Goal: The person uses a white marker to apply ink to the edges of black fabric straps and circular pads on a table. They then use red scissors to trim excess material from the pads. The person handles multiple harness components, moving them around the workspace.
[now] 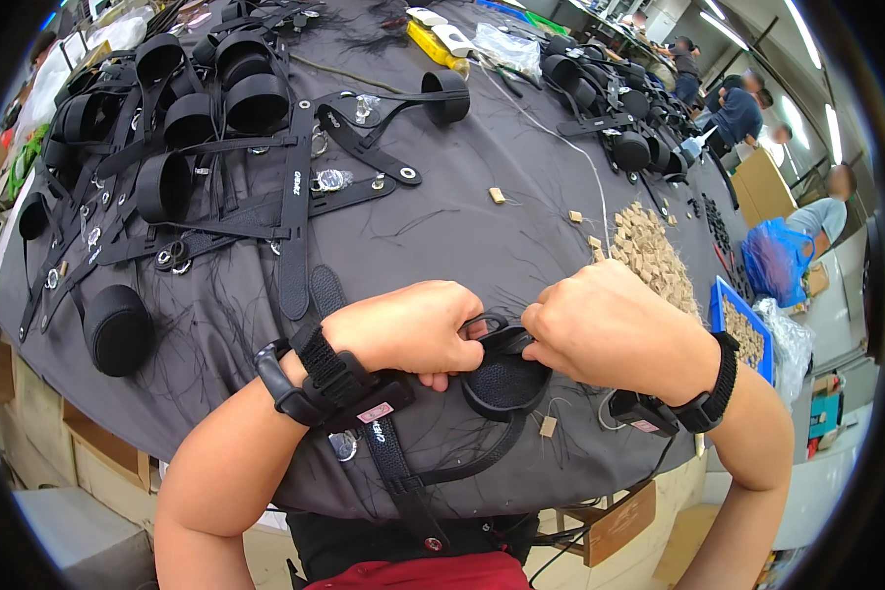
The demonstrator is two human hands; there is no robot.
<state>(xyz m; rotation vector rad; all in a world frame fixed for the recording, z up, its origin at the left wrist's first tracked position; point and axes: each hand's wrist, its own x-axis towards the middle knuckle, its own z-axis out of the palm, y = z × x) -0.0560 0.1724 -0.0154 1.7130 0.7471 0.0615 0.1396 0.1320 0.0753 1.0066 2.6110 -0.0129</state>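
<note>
In front of me lies a black leather-look strap (393, 454) with a round black cup (506, 385) joined to it by a thin side band. My left hand (413, 329) is closed, its thumb and forefinger pinching a thin black band at the cup's upper left edge. On the cup's other side, my right hand (600, 320) is also closed, fingertips together at the rim; what lies between them is hidden. The main strap runs beneath my left wrist. Just below the cup is a small tan tag (548, 426) with a thin string.
Many similar black straps with cups (167, 187) cover the table's left side. More heap up (639, 118) at the far right. A pile of tan tags (649, 251) lies beyond my right hand, near a blue tray (747, 329). Several people work in the background.
</note>
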